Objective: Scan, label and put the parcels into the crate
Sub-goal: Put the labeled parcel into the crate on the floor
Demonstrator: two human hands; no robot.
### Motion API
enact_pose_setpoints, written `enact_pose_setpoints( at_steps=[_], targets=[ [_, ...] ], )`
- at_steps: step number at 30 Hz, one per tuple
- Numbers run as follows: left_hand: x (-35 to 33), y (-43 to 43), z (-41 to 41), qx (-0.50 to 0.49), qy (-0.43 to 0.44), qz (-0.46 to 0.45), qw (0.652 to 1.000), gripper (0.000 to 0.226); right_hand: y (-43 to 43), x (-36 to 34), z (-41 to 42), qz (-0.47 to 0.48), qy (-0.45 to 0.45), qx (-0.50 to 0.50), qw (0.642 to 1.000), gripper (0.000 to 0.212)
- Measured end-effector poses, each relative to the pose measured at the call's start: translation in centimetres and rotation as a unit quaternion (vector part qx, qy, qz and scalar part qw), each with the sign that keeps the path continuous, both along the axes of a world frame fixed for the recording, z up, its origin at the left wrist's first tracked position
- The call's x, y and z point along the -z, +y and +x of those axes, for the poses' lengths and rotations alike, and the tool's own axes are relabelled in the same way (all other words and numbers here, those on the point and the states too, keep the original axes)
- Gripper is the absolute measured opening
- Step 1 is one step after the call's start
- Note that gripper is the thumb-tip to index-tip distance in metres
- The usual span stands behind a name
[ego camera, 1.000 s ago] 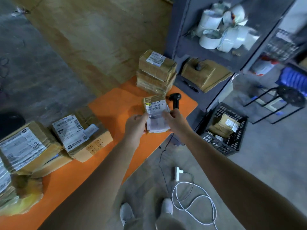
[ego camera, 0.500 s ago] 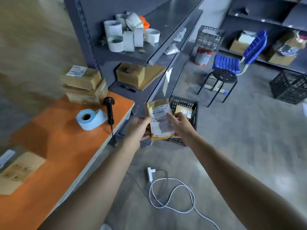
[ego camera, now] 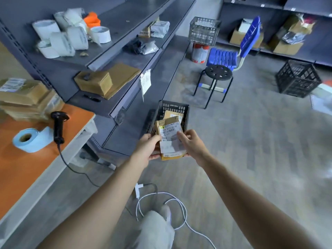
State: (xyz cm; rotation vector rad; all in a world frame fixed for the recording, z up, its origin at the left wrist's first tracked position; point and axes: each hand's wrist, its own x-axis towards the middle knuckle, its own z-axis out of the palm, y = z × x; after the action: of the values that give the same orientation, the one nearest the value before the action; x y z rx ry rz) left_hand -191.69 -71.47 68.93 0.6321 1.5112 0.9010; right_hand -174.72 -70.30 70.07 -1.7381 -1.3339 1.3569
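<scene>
1. The left hand (ego camera: 149,147) grips the left edge of the parcel (ego camera: 167,125), thumb on top and fingers curled underneath. The right hand (ego camera: 191,144) holds the right side, its fingers curled onto the top face over the white shipping label (ego camera: 169,131).
2. The parcel is in the air between the two hands, tilted a little. It sits at the near rim of the black crate (ego camera: 173,106) on the floor and is not yet inside.
3. The parcel carries a barcode label and a second white slip below it, so scanning and labelling look done for this one. What is left is the drop into the crate.
4. At least one brown parcel (ego camera: 171,114) already lies in the crate, and there is room left around it.
5. A stack of parcels (ego camera: 25,99) waits on the orange table (ego camera: 27,173) beside the barcode scanner (ego camera: 58,126) and the blue label roll (ego camera: 29,140). Most of the task probably remains.
6. The crate stands just beside the lowest shelf of the grey shelving (ego camera: 125,56), so the left side is tight. The shelf edge is the thing to avoid when lowering.
7. To the right the floor is open. The black stool (ego camera: 218,72), the blue chair (ego camera: 231,54) and a second black crate (ego camera: 298,78) stand well apart.
8. Near the feet, a white cable (ego camera: 179,203) loops across the floor with its plug (ego camera: 139,189). It could trip a step forward.
</scene>
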Motion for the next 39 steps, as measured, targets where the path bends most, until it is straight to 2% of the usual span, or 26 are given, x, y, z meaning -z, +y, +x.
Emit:
enact_pose_setpoints(
  at_steps=[5,10,15,21,25,28,31,34,39],
  targets=[
    [2.1,6.6,2.6,-0.011,-0.004,-0.001,1.0,0.009,7.2,2.0,2.6,-0.005,-0.021,-0.017,1.0,0.035],
    [6.5,16.4,4.5,-0.029,-0.029,-0.008,0.999,0.003,18.3,6.5,4.2,-0.016,-0.047,-0.055,0.997,0.03],
    [12.8,27.9,4.6,-0.051,-0.04,-0.042,0.997,0.017,31.4,12.9,3.9,-0.056,-0.077,-0.107,0.99,0.029],
    [21.4,37.8,3.9,-0.086,-0.071,-0.091,0.99,0.037,44.2,21.6,2.3,-0.079,-0.157,-0.215,0.96,0.027],
    [28.6,41.1,3.9,-0.138,-0.072,-0.145,0.977,0.027,48.8,29.0,1.3,-0.103,-0.166,-0.271,0.943,0.028],
    [34.3,43.0,4.3,-0.176,-0.079,-0.187,0.963,0.027,51.4,35.1,1.4,-0.106,-0.178,-0.31,0.928,0.037],
    [39.8,44.4,5.0,-0.205,-0.084,-0.214,0.951,0.025,53.6,41.4,1.8,-0.096,-0.192,-0.356,0.91,0.035],
    [45.6,45.8,5.6,-0.238,-0.104,-0.223,0.94,0.031,55.2,48.0,1.6,-0.092,-0.187,-0.409,0.889,0.038],
    [53.9,47.2,6.2,-0.272,-0.08,-0.253,0.925,0.037,56.6,57.8,1.0,-0.08,-0.211,-0.442,0.868,0.038]
  ],
)
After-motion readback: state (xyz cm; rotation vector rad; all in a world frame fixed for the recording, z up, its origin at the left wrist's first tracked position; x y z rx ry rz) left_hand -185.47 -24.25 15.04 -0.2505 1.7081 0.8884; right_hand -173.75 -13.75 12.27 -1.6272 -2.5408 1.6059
